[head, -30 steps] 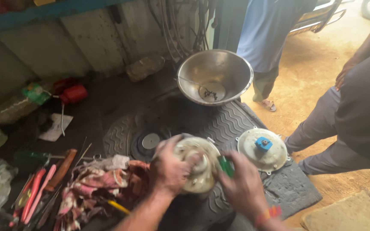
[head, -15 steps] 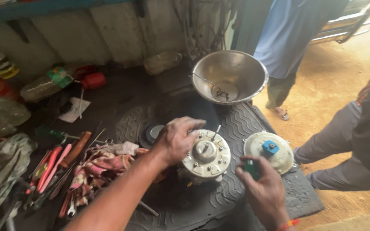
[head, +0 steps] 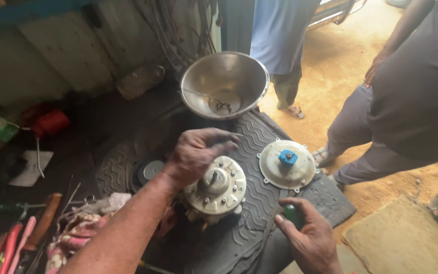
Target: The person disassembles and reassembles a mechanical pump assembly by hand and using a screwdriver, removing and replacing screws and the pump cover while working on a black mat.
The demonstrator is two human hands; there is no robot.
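Observation:
My left hand (head: 194, 155) rests on the far left edge of a round cream-coloured motor housing (head: 218, 189) with a metal hub and several screws, steadying it on a black ribbed rubber mat (head: 259, 213). My right hand (head: 307, 238) is closed around a green-handled tool (head: 293, 214), held low to the right of the housing and apart from it. A matching round cover plate (head: 286, 165) with a blue centre piece lies flat on the mat to the right.
A steel bowl (head: 224, 83) stands behind the housing. Screwdrivers and pliers (head: 24, 238) and a crumpled rag (head: 84, 223) lie at the left. Two people (head: 411, 96) stand or crouch at the right on sandy ground. Wires hang on the wall.
My left hand stays on the housing with its fingers spread further over the rim. My right hand has moved slightly away with the green tool. The view has shifted closer.

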